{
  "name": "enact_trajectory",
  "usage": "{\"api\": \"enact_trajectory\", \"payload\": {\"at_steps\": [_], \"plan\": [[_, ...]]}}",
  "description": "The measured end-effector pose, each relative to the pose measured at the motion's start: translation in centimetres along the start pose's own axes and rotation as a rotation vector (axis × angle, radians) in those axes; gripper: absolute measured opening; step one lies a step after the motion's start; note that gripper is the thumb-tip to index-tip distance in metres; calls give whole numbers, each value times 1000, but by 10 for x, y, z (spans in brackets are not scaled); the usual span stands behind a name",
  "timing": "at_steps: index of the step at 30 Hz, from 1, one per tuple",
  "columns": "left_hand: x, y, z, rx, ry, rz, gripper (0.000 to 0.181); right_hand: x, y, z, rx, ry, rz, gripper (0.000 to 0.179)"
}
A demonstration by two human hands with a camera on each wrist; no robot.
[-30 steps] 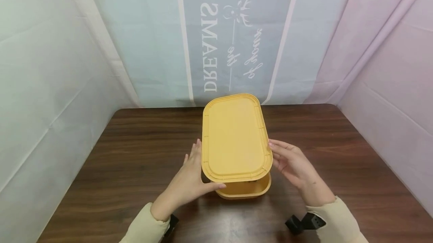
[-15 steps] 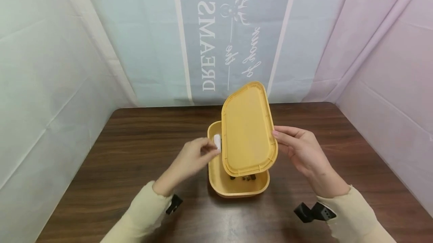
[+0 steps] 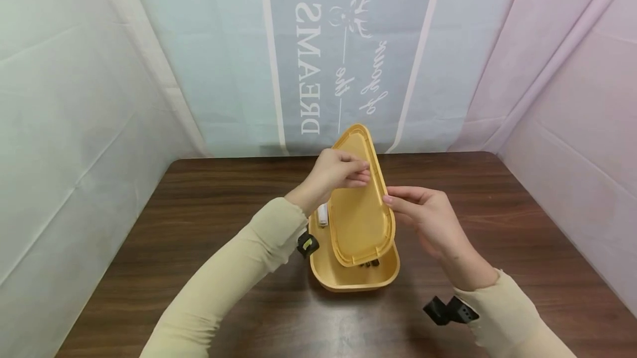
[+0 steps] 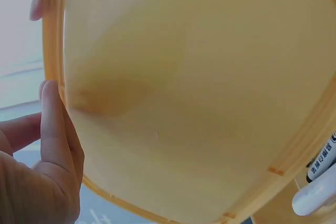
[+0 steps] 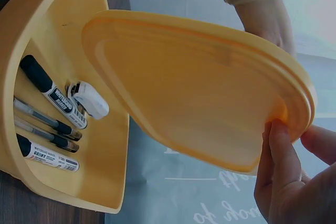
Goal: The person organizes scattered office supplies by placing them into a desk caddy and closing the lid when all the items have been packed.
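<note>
A yellow lid (image 3: 359, 219) is held tilted over a matching yellow box (image 3: 348, 279) on the table. My right hand (image 3: 433, 219) pinches the lid's right edge between thumb and fingers, also plain in the right wrist view. My left hand (image 3: 338, 172) reaches across the lid's face, fingers fairly straight, fingertips right at the same rim. In the right wrist view the box holds a whiteboard marker (image 5: 52, 90), a second marker (image 5: 50, 156), two slim pens (image 5: 50, 121) and a small white object (image 5: 90, 99). The lid hides part of the box in the head view.
The dark wood table (image 3: 214, 225) lies under the box. Fabric panels stand around it, the back one (image 3: 343, 42) printed with mirrored lettering. A black wrist camera (image 3: 450, 311) is strapped at the right sleeve, another (image 3: 307, 244) at the left.
My left hand leaves the lid's left side, passes by the white object at the box, then moves up and right across the lid. The lid turns steeper, uncovering more of the box.
</note>
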State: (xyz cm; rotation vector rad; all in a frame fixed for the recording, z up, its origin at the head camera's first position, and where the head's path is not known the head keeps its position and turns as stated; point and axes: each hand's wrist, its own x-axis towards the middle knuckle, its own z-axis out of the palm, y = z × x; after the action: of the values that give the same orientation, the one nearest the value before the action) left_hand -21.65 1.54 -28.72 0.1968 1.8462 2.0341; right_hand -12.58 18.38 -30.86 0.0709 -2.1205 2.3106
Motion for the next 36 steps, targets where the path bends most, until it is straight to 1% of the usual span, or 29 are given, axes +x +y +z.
{"api": "enact_trajectory", "payload": {"at_steps": [3,5,10,17,20,22,25,27,29,32,34,36], "plan": [[3,4,3,-2,21,-11,19,1,0,4,-50,0,-8,36],[4,7,4,0,36,-21,20,1,0,6,-77,5,-13,40],[5,13,4,48,47,-39,22,1,0,10,-123,18,-20,38],[1,17,-1,103,15,0,17,-2,-1,15,-172,26,-13,37],[-1,18,-6,137,2,-5,15,-3,1,16,-149,10,-6,38],[-1,20,-10,146,-1,-5,15,-1,4,13,-106,-14,1,39],[-2,26,-16,128,4,5,14,9,12,2,-24,-60,47,39],[-3,32,-19,106,1,18,14,17,20,-8,-3,-87,97,41],[-5,37,-21,92,-12,30,13,25,30,-18,-16,-120,146,44],[-9,44,-22,71,-38,34,9,33,45,-30,-74,-179,209,44],[-12,47,-22,46,-51,35,7,37,53,-34,-93,-226,246,41],[-15,51,-22,3,-57,41,6,40,59,-35,-62,-269,284,33]]}}
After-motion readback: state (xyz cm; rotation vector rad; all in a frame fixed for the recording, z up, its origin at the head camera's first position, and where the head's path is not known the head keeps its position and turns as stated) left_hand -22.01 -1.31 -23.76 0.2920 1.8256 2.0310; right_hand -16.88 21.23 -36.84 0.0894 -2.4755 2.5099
